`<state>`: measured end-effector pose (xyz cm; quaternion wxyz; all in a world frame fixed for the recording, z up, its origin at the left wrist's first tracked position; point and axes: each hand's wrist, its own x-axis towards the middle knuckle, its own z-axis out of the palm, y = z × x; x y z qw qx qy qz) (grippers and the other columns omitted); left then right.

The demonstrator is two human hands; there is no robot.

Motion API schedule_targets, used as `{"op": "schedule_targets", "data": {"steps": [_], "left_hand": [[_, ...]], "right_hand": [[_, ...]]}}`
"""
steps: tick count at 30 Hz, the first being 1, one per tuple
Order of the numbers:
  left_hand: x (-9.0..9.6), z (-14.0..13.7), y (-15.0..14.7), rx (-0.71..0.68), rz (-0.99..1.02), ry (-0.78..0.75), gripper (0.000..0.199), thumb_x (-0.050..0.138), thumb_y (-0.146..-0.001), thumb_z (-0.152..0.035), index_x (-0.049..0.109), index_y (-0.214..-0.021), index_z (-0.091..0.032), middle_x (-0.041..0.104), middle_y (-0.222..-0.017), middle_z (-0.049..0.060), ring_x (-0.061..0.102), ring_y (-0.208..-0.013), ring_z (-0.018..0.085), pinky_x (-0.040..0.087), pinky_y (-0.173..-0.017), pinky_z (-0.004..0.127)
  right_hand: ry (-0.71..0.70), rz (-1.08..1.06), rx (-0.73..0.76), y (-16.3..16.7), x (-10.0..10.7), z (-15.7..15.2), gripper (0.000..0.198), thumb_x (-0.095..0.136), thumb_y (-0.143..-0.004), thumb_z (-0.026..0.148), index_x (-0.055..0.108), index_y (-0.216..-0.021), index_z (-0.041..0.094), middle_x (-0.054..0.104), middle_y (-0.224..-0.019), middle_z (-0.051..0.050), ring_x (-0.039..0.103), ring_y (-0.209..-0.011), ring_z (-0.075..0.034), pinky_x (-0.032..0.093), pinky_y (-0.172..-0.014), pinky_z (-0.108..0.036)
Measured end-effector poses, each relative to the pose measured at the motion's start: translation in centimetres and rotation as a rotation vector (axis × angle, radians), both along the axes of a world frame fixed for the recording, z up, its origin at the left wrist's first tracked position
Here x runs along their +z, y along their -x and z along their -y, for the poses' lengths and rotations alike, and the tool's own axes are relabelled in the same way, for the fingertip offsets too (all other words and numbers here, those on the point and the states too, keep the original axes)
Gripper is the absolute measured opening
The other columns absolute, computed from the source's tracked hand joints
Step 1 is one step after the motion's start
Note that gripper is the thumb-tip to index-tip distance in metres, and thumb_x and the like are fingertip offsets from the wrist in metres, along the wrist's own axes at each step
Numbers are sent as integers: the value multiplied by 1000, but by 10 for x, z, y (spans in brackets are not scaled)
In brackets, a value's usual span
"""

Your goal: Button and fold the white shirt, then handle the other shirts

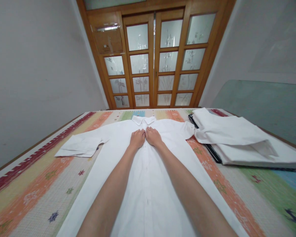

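Observation:
A white collared shirt [148, 184] lies face up and spread flat, its collar toward the far edge and its button strip running down the middle. Just below the collar, my left hand [137, 138] has its fingers curled closed on the left side of the strip. My right hand [153, 136] is closed right beside it, the two nearly touching. Both pinch the shirt's front near an upper button, which the fingers hide. One sleeve [80, 144] stretches out to the left. The right sleeve reaches toward a pile of white folded cloth.
The folded white clothes [236, 135] rest at the right, with a dark item [213, 154] beneath. A colourful striped cloth [71, 187] covers the surface. Beyond its far edge stand wooden doors with glass panes [154, 59]. Walls flank both sides, and a glassy panel [266, 108] leans at right.

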<state>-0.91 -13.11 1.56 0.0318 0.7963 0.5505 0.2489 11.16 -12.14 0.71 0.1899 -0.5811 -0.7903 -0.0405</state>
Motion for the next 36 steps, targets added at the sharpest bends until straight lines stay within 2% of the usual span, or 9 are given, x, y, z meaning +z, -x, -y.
{"op": "schedule_targets", "data": {"steps": [4,9,13,18,23,29,36], "left_hand": [[-1,2,5,41,-39,63,33,41,-92,-28,55,-121,-22,53,-134,10,40,-131,28,26,-107,46],[2,1,28,207,-197,242,64,26,-90,-58,35,-143,-22,25,-153,5,18,-142,29,12,-114,52],[7,0,60,337,-252,316,74,17,-87,-65,25,-148,-22,14,-156,4,10,-143,29,8,-115,52],[11,1,100,434,-272,343,75,15,-88,-63,21,-149,-20,12,-156,3,10,-143,29,10,-115,51],[10,3,109,404,-293,321,72,16,-90,-58,22,-148,-17,15,-155,5,12,-142,30,13,-114,53],[8,7,107,306,-350,304,79,16,-89,-62,21,-148,-9,12,-155,11,8,-143,30,10,-114,53],[10,19,108,213,-398,285,76,15,-90,-61,21,-148,-12,15,-155,11,11,-143,29,11,-114,52]], "right_hand": [[151,8,-49,-6,2,5,49,22,-99,31,37,-142,13,33,-149,-11,25,-137,-26,18,-109,-46],[321,52,-172,-31,10,10,54,16,-98,43,23,-148,25,15,-155,-4,11,-141,-26,9,-111,-49],[351,71,-296,-64,12,10,60,15,-96,47,20,-149,18,12,-156,-6,9,-142,-25,8,-112,-46],[364,69,-399,-95,10,8,66,12,-96,48,17,-149,9,9,-156,-8,7,-142,-24,9,-113,-44],[356,85,-409,-98,7,7,67,12,-95,48,17,-149,8,9,-156,-9,7,-142,-26,10,-113,-44],[370,142,-357,-99,7,7,69,13,-95,52,17,-149,10,8,-156,-11,7,-142,-29,8,-112,-46],[306,216,-249,-102,1,10,68,15,-95,54,20,-149,13,13,-155,-12,10,-141,-32,12,-111,-49]]}}
